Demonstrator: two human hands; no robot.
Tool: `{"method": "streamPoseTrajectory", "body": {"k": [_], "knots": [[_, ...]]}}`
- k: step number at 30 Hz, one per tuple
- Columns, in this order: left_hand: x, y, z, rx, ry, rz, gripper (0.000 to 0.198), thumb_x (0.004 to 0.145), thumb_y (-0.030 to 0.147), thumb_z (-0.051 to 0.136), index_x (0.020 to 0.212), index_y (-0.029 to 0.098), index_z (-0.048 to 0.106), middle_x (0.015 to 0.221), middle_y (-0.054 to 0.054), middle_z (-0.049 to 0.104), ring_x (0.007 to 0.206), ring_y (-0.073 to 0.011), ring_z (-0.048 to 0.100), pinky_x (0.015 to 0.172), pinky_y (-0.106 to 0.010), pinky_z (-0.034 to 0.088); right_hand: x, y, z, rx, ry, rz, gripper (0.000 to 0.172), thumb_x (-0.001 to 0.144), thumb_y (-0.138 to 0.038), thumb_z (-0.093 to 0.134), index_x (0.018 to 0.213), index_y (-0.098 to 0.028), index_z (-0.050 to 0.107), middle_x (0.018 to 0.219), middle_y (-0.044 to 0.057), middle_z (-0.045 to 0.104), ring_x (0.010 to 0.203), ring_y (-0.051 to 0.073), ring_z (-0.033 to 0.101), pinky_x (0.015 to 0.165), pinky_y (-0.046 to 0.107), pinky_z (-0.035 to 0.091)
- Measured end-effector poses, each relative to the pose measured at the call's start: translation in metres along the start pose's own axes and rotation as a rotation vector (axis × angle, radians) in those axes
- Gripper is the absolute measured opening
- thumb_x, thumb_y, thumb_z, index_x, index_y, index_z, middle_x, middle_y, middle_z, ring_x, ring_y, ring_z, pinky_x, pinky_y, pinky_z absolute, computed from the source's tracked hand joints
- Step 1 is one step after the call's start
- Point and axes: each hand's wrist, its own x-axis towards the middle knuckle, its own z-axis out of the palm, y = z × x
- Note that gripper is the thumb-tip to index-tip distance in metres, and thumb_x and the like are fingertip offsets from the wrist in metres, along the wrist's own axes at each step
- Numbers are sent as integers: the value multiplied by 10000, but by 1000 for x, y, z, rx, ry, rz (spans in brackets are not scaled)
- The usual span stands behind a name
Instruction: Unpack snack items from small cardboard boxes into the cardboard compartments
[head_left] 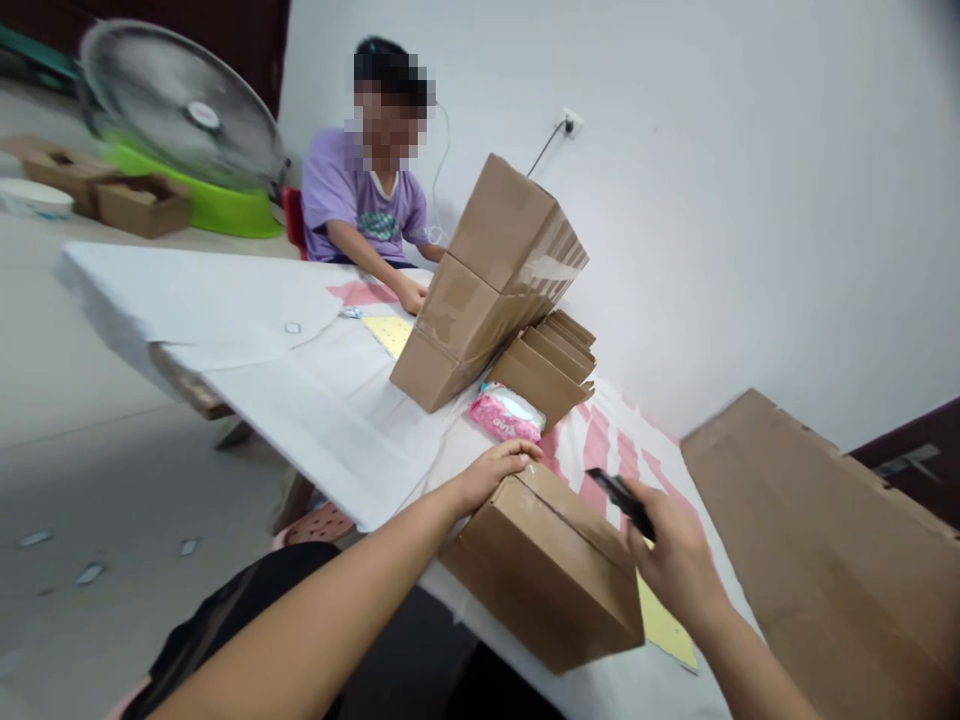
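Note:
A closed cardboard box (540,575) lies in front of me at the near edge of the table, a seam running along its top. My left hand (499,470) grips its far left corner, fingers curled over the edge. In my right hand (675,545) is a dark box cutter (621,500), held above the right side of the box and apart from it. Just beyond my left hand sits a pink pack of wipes (508,410). Part of a yellow sheet (667,620) shows beside the box, under my right hand.
Stacked cardboard boxes (469,310) stand mid-table, with open cartons (536,375) to their right. A person in a purple shirt (360,200) sits at the far side. A large cardboard sheet (817,540) leans at right. A fan (184,105) stands on the floor behind.

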Motion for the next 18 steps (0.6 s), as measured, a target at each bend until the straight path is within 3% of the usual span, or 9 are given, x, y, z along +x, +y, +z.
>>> {"method": "streamPoseTrajectory", "body": {"k": [3,6,18], "knots": [[1,-1,2,-52,-22,11,339,663,370,616,938,172,597,870,-9,607,799,-180,531,758,-286,378,30,-39,4,-77,-54,-257,422,846,-82,402,1230,-200,531,1071,92,649,914,216,587,789,369,444],[3,-4,3,-86,-24,32,322,656,351,621,918,166,594,859,-8,620,820,-181,541,801,-296,378,45,-56,9,-174,-86,-379,384,880,-76,383,1206,-176,560,1039,100,653,883,211,572,766,360,400],[-2,0,4,-3,-21,44,293,675,339,607,913,168,595,825,6,595,778,-174,525,740,-288,386,49,-72,-21,-491,-249,-518,367,839,-84,484,1188,-177,546,935,85,615,757,202,498,689,355,325]]}}
